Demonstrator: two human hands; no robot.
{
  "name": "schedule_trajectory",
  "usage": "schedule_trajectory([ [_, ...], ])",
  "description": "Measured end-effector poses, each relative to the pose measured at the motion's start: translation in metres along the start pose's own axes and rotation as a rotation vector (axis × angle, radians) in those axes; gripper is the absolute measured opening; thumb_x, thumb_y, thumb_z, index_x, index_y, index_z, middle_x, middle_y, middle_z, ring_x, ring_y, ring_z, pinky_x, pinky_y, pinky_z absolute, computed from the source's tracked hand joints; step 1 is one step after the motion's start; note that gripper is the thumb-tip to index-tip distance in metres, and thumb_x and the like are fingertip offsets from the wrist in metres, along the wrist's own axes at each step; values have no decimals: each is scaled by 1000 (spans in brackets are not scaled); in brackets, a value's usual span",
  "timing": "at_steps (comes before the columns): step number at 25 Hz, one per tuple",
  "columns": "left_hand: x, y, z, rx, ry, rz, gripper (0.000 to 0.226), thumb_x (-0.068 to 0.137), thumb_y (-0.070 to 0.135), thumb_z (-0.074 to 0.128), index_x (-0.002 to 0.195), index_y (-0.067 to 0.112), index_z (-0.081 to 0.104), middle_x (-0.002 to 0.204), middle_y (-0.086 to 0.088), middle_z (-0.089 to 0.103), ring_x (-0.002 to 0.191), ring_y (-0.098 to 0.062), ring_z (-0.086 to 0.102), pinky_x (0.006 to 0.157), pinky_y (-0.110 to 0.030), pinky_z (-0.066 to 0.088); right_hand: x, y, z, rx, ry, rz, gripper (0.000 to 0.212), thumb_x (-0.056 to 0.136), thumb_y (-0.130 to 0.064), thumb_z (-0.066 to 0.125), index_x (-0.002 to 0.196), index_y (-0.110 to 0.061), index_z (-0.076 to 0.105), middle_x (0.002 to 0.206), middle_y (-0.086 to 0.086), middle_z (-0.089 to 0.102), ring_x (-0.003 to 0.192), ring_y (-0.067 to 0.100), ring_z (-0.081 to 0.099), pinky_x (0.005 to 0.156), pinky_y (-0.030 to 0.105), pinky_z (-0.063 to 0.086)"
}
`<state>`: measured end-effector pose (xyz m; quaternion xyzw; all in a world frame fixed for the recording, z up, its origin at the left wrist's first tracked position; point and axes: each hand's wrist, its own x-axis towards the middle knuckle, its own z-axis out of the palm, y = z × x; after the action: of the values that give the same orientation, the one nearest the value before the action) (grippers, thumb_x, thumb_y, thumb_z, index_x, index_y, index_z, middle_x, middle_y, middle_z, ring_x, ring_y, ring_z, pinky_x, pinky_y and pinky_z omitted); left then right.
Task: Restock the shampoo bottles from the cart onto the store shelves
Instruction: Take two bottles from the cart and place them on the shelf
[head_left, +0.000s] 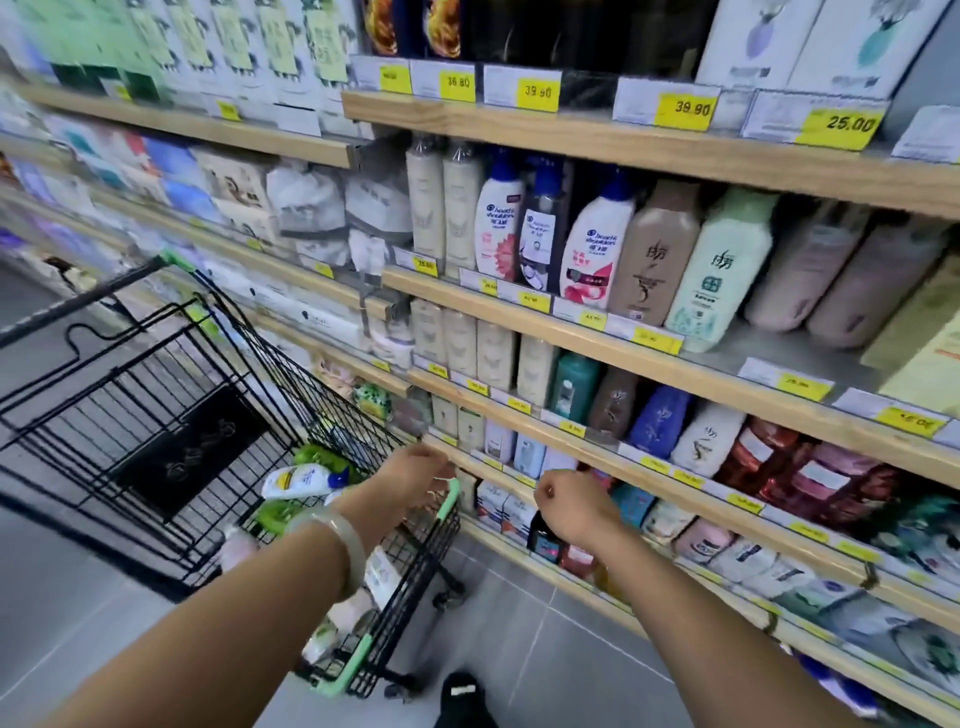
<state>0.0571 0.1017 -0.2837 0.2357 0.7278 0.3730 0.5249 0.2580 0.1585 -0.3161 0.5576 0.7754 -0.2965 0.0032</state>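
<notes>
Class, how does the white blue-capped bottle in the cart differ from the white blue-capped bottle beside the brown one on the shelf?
The white cart bottle lies on its side; the white shelf bottle stands. The cart bottle's label is yellow; the shelf bottle's is pink-red. Both have blue caps.

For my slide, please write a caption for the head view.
Left hand above the cart, right hand at a low shampoo shelf.

Head-worn wide view, forward and down, close over cart (311, 395) and shelves (519, 322).
</notes>
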Motion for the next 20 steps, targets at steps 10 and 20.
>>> schedule_trajectory([
  [10, 142, -15, -154, 254, 127, -189, 17, 98, 12, 45, 90, 5, 59, 74, -6, 59, 62, -15, 53, 57, -24, 42, 145, -115, 80, 74, -230, -8, 26, 95, -21, 44, 72, -21, 57, 79, 3, 61, 75, 25, 58, 62, 31, 41],
  [20, 268, -59, -297, 474, -98, -230, 32, 96, 7, 43, 121, -10, 54, 119, -28, 61, 91, -31, 61, 59, -21, 45, 205, -215, 219, 172, -283, 242, 23, 94, -22, 46, 79, -10, 59, 82, 13, 59, 76, 28, 57, 64, 32, 34],
])
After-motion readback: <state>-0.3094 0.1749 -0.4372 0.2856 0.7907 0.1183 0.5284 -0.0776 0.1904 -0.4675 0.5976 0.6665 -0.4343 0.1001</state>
